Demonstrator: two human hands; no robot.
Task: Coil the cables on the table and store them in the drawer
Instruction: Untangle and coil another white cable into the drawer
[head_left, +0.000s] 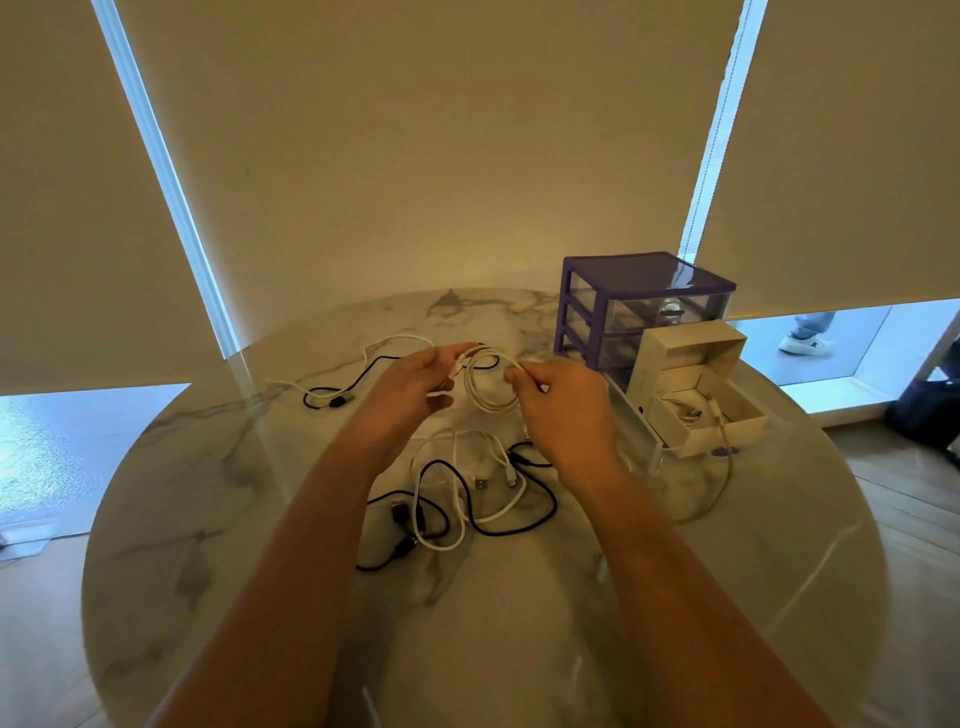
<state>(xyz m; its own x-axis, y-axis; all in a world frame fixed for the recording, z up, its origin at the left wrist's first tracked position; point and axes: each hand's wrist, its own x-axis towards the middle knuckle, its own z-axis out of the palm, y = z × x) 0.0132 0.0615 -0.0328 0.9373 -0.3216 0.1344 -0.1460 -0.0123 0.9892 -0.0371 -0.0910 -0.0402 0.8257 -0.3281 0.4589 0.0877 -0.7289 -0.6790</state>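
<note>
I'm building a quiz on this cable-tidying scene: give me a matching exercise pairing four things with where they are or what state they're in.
Things:
1. white cable loop
2. tangle of black and white cables
3. purple drawer unit
4. pulled-out clear drawer

Places or states:
A. stands at the table's far right
B. held up between the left hand and right hand
C. holds open white boxes
D. lies loose on the marble table, near the forearms

Pairs: 1-B, 2-D, 3-A, 4-C

Head-worn view, forward-down, near table (519, 623)
</note>
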